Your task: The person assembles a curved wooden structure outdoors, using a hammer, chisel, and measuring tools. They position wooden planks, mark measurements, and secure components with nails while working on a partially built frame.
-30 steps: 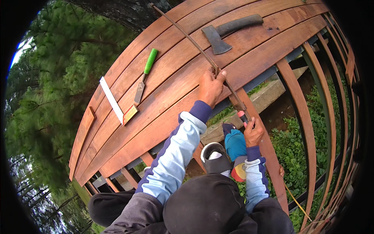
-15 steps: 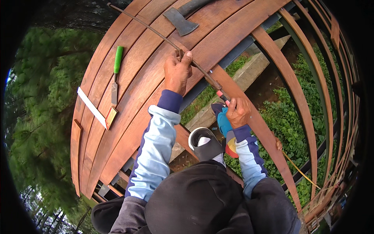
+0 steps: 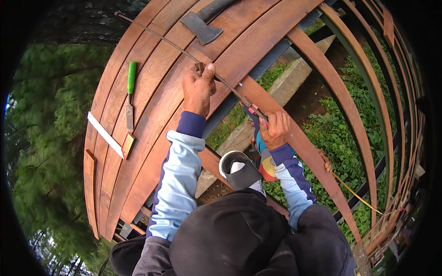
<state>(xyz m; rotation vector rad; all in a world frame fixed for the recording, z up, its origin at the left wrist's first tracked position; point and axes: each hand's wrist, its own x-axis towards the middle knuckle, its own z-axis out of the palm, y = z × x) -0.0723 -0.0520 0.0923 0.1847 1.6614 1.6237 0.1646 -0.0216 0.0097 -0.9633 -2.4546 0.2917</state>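
Observation:
A long, thin bar clamp [image 3: 170, 43] lies slantwise over the reddish-brown deck boards, its far end at the upper left. My left hand [image 3: 198, 89] is closed round its bar, thumb on top, beside a small jaw. Lower right, my right hand [image 3: 275, 131] is closed on the dark end of the clamp, near a red part; its palm side is hidden. Under that hand runs a loose-looking curved board [image 3: 304, 142]. Left of my left hand, a green-handled chisel [image 3: 131, 85] and a try square [image 3: 107, 136] with a white blade rest on the boards.
An axe head [image 3: 201, 28] lies on the boards at the top. Another person's hand [image 3: 325, 160] holds the curved board's edge, near a yellow tape [image 3: 350, 189]. Gaps between joists [image 3: 334, 78] show plants and a concrete beam below. My sandalled foot [image 3: 241, 170] is under me.
The view has shifted, so the tools and boards sit a little further left and lower. My right hand has changed its hold on the clamp's end; my left hand keeps its grip.

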